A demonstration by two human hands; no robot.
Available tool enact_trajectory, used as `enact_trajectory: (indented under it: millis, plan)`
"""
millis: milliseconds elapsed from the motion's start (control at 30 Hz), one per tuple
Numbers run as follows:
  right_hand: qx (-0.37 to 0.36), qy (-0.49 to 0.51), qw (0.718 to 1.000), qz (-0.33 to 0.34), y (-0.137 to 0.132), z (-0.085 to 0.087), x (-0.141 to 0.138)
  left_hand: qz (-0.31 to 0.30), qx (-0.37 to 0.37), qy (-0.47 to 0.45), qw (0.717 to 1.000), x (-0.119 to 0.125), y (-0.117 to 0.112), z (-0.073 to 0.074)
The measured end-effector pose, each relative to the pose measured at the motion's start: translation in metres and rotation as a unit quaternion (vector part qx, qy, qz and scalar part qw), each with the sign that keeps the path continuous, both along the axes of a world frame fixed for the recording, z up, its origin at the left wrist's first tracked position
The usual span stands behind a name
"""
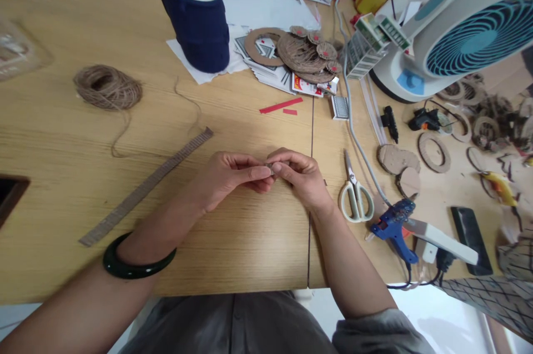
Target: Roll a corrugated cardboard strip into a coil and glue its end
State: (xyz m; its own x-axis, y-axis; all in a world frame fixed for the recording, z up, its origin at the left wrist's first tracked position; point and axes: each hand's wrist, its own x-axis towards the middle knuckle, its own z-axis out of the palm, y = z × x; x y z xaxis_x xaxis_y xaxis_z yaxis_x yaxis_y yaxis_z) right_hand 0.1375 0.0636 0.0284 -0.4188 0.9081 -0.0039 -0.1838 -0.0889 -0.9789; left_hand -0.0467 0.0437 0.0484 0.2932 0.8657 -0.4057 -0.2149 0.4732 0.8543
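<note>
My left hand (231, 176) and my right hand (297, 173) meet over the middle of the wooden table (62, 137). Both pinch a small brown cardboard piece (270, 167) between fingertips and thumbs; it is mostly hidden by the fingers. A dark green bangle (137, 265) sits on my left wrist. A long corrugated cardboard strip (145, 187) lies diagonally to the left of my left hand. White-handled scissors (355, 193) lie just right of my right hand.
A blue glue gun (395, 226) with its cord lies at the right, near a black phone (470, 240). A twine ball (107, 86), a navy bottle (195, 15), cardboard rings and discs (306, 54), red paper strips (281, 105) and a fan (466, 32) stand further back.
</note>
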Motion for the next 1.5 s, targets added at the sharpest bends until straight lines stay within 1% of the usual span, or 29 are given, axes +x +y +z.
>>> enact_trajectory:
  millis: [167,400,600,667,700,800,833,900,1000,1133,1300,1433,1500]
  plan:
    - [0.011,0.023,1.0,0.017,0.001,0.0,0.001,-0.033,-0.006,-0.009,0.999,-0.006,0.001,-0.001]
    - [0.0,0.007,0.999,0.039,-0.001,0.003,-0.001,-0.076,-0.007,-0.01,0.997,-0.011,0.004,-0.003]
    - [0.002,0.008,0.998,0.062,-0.003,0.009,-0.001,-0.1,-0.029,-0.026,0.994,-0.01,0.003,0.0]
    - [-0.005,0.0,0.998,0.055,-0.004,0.009,0.0,-0.09,-0.026,-0.018,0.995,-0.009,0.003,-0.001]
    - [-0.011,-0.005,0.999,0.044,-0.004,0.009,0.0,-0.073,-0.017,-0.004,0.997,-0.01,0.003,-0.001]
    - [-0.033,-0.023,0.999,0.003,-0.003,0.008,0.0,0.011,0.026,0.058,0.998,-0.01,0.003,-0.004]
    - [-0.038,-0.025,0.999,-0.006,-0.002,0.007,0.0,0.027,0.036,0.071,0.997,-0.011,0.003,-0.005]
    - [-0.039,-0.027,0.999,-0.011,-0.002,0.006,-0.001,0.02,0.043,0.079,0.996,-0.011,0.003,-0.004]
    - [-0.026,-0.041,0.999,-0.006,-0.002,0.004,-0.002,-0.016,0.047,0.096,0.994,-0.01,0.002,-0.003]
    - [0.003,-0.073,0.997,-0.002,-0.003,0.0,-0.003,-0.03,0.05,0.117,0.991,-0.009,0.001,-0.004]
    - [0.019,-0.087,0.996,-0.005,-0.005,0.0,-0.005,-0.034,0.045,0.107,0.993,-0.008,0.001,-0.006]
    - [0.046,-0.1,0.994,-0.012,-0.006,0.001,-0.006,-0.03,0.024,0.09,0.995,-0.007,0.001,-0.006]
    - [0.048,-0.105,0.993,-0.013,-0.006,0.001,-0.007,-0.029,0.021,0.093,0.995,-0.007,0.001,-0.006]
